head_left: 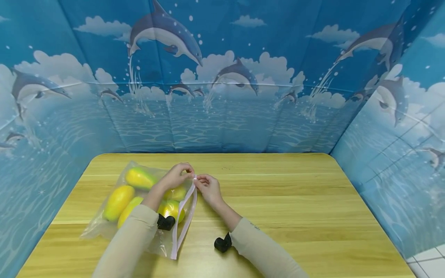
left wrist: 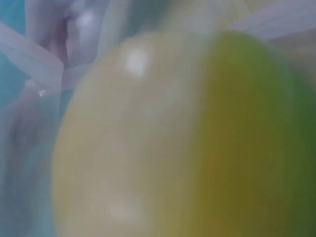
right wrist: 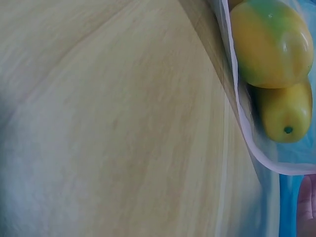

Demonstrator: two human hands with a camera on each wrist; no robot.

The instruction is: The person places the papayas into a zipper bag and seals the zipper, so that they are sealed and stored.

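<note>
A clear zip bag [head_left: 99,226] lies on the table with several yellow-green mangoes [head_left: 119,201] inside. Its pale pink zip strip [head_left: 185,227] faces right, and the two edges stand apart along the middle. At the strip's far end, my left hand [head_left: 176,176] pinches the corner between thumb and fingers. Close beside it, my right hand [head_left: 210,190] pinches the same end from the right. One mango [left wrist: 247,133] fills much of the left wrist view, blurred behind plastic. In the right wrist view, mangoes [right wrist: 271,44] show through the gaping mouth, with part of a hand at the lower right edge.
The wooden table [head_left: 285,208] extends to the right of the bag. A blue dolphin-print curtain [head_left: 229,123] hangs along the back and both sides. Black wrist cameras [head_left: 223,243] sit on both sleeves.
</note>
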